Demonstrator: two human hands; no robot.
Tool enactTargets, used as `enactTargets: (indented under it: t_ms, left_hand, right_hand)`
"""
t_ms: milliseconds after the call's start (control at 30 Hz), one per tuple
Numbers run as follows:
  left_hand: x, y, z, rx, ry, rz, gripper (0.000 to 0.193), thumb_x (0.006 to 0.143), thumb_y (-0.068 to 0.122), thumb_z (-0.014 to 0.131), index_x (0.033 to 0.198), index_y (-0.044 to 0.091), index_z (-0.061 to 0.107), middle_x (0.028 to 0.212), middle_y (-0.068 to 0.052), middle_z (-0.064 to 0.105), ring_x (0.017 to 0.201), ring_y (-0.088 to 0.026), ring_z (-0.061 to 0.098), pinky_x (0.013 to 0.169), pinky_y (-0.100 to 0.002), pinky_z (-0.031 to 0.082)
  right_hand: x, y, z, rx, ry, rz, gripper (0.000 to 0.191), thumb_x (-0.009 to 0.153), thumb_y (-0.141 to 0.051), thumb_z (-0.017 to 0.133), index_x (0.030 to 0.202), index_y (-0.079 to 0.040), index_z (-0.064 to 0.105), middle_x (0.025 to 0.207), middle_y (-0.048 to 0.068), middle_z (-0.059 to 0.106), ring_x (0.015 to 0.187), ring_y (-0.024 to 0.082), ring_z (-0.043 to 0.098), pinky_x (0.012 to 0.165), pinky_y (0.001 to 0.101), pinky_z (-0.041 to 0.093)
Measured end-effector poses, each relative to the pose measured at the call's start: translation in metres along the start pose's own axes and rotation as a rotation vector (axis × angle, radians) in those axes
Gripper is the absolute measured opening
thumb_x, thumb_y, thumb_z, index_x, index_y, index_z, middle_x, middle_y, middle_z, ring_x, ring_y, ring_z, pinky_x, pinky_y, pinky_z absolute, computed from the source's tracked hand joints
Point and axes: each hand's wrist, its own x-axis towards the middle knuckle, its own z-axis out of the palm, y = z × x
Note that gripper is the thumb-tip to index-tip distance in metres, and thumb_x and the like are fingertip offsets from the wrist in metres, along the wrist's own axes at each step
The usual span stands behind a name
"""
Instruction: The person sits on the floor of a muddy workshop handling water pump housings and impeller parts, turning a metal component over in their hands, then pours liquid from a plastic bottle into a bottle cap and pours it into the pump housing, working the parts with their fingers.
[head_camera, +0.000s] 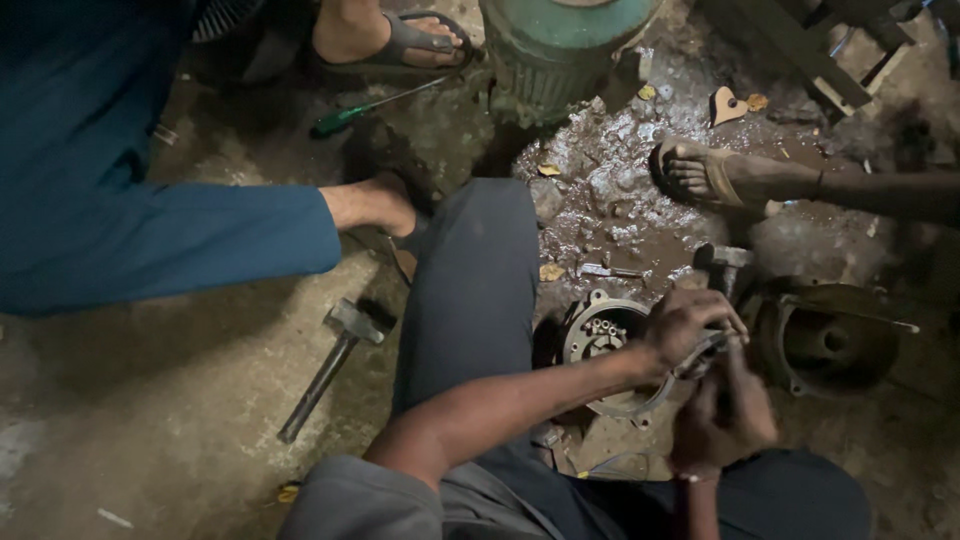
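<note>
Round metal end cover: a grey flanged disc with a recessed centre in which small bolts or studs are seen; it is held tilted at the near right of the scene, just right of the person's dark-trousered knee, so that its open face is turned up toward the head camera.
Left hand: clenched over the right rim of the cover, fingers curled around the edge; the grip seems placed there to steady the disc while the other hand works.
Right hand: closed around something dark just below the left hand, touching it; it is motion-blurred, and what is grasped cannot be told.
Dark round housing: laid on the floor just right of the hands, its hollow turned up, within easy reach.
Hammer head by the hands: stood on the wet ground just beyond the cover.
Hammer: laid flat on the concrete to the left of the knee, its handle pointing near-left, apart from the work.
Green-handled screwdriver: laid at the far left, beside a sandalled foot.
Green ribbed motor body: stood at the far centre, on oily wet floor.
Other people: a blue-trousered leg at the left and a sandalled foot at the far right are set close around the work.
</note>
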Motion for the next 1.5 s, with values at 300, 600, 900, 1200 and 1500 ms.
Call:
enactTargets:
  t_ms: [300, 600, 900, 1200, 1500]
  left_hand:
    - [0.0, 0.001, 0.003, -0.511, 0.003, -0.249, 0.031, 0.1, 0.015, 0.048, 0.085, 0.003, 0.072, 0.089, -0.011, 0.07, 0.085, -0.019, 0.068, 0.083, -0.032, 0.054]
    - [0.002, 0.002, 0.001, -0.556, 0.102, -0.387, 0.022, 0.096, 0.012, 0.055, 0.083, 0.001, 0.07, 0.086, -0.01, 0.07, 0.079, -0.019, 0.068, 0.075, -0.033, 0.054]
    - [-0.001, -0.014, 0.003, -0.556, 0.17, -0.41, 0.026, 0.099, 0.02, 0.051, 0.087, 0.006, 0.07, 0.089, -0.006, 0.066, 0.079, -0.016, 0.064, 0.073, -0.031, 0.052]
    - [0.008, -0.025, 0.015, -1.258, 0.044, -0.56, 0.035, 0.103, 0.037, 0.051, 0.108, 0.006, 0.069, 0.096, -0.009, 0.069, 0.074, -0.024, 0.067, 0.066, -0.036, 0.06]
    - [-0.017, 0.042, -0.005, -1.231, -0.252, -0.502, 0.051, 0.115, 0.027, 0.032, 0.15, -0.005, 0.051, 0.148, -0.015, 0.06, 0.128, -0.025, 0.063, 0.117, -0.041, 0.051]
  right_hand:
    - [-0.002, 0.015, 0.006, -0.051, -0.012, 0.022, 0.041, 0.096, 0.008, 0.065, 0.135, -0.002, 0.073, 0.088, 0.015, 0.065, 0.07, 0.017, 0.06, 0.067, 0.032, 0.048]
    - [0.002, 0.01, 0.007, -0.042, -0.039, 0.008, 0.031, 0.099, 0.006, 0.065, 0.129, 0.006, 0.072, 0.104, 0.017, 0.071, 0.095, 0.02, 0.069, 0.085, 0.0313, 0.055]
    - [0.015, 0.013, 0.007, 0.514, 0.116, 0.661, 0.039, 0.102, -0.004, 0.067, 0.139, 0.006, 0.063, 0.125, 0.013, 0.07, 0.105, 0.015, 0.067, 0.087, 0.027, 0.054]
    - [0.021, 0.028, 0.004, 0.723, -0.016, 0.818, 0.053, 0.095, -0.001, 0.072, 0.145, 0.006, 0.057, 0.127, 0.012, 0.064, 0.11, 0.019, 0.064, 0.09, 0.0286, 0.055]
    - [0.02, 0.028, -0.042, 0.773, 0.045, 0.709, 0.058, 0.094, -0.003, 0.078, 0.146, 0.008, 0.057, 0.13, 0.015, 0.067, 0.119, 0.022, 0.066, 0.108, 0.0348, 0.054]
